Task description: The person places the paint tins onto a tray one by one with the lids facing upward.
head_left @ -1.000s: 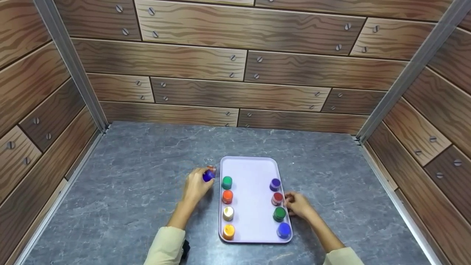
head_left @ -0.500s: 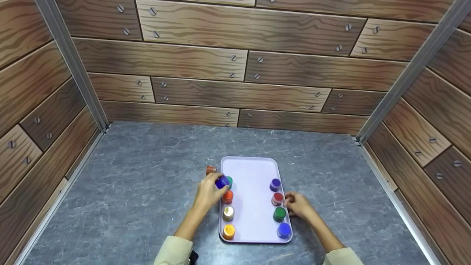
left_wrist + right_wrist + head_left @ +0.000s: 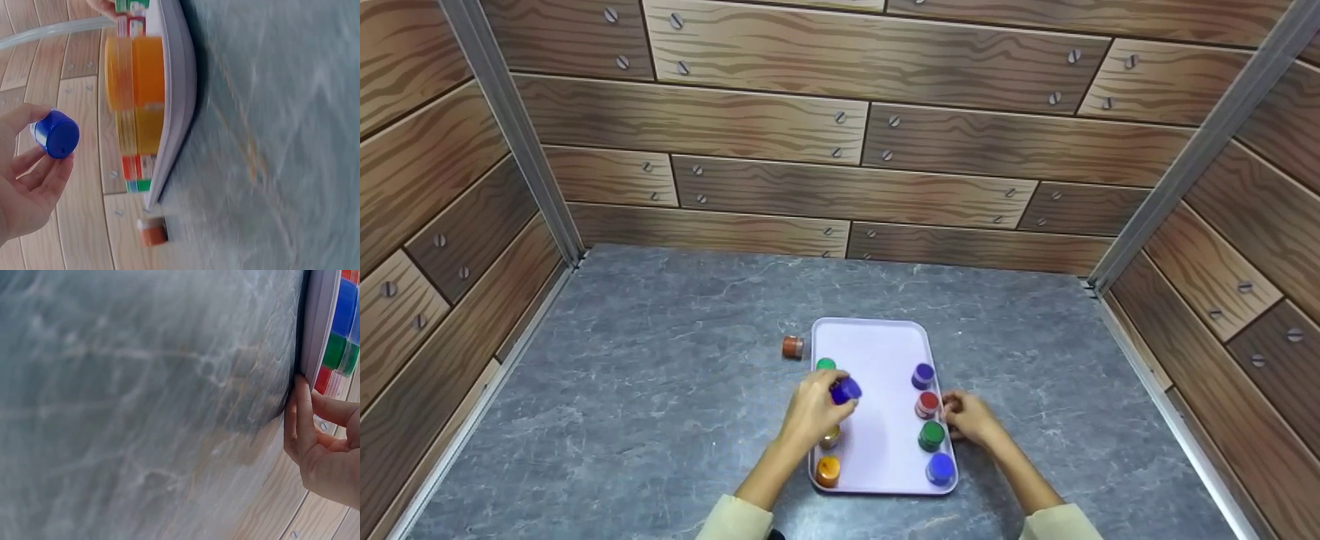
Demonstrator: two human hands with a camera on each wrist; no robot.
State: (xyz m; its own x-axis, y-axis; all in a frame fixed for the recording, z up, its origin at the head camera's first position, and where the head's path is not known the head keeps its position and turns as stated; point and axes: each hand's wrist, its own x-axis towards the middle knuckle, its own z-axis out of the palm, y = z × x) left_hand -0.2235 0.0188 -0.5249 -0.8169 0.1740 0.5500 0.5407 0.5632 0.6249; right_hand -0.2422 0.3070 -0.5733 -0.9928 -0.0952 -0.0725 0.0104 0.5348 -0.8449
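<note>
My left hand (image 3: 819, 411) pinches a small jar with a blue lid (image 3: 846, 390) and holds it just above the left column of a lavender tray (image 3: 877, 349). The left wrist view shows the blue-lidded jar (image 3: 56, 134) between thumb and fingers (image 3: 34, 180), beside the tray rim (image 3: 179, 95). My right hand (image 3: 966, 417) rests at the tray's right edge, next to the red jar (image 3: 927, 405); its fingers (image 3: 297, 417) touch the tray rim (image 3: 318, 326) and hold nothing.
On the tray stand a green jar (image 3: 826, 364), a pale jar (image 3: 830, 439) and an orange jar (image 3: 828, 470) at left, and purple (image 3: 922, 375), green (image 3: 931, 435) and blue (image 3: 940, 468) at right. A brown-lidded jar (image 3: 792, 347) stands off the tray's far left corner. Wood-pattern walls enclose the grey tabletop (image 3: 660, 390).
My left hand has carried the blue-lidded jar rightward, from beside the tray's left edge to over its left column, uncovering the brown-lidded jar. The right hand has stayed put.
</note>
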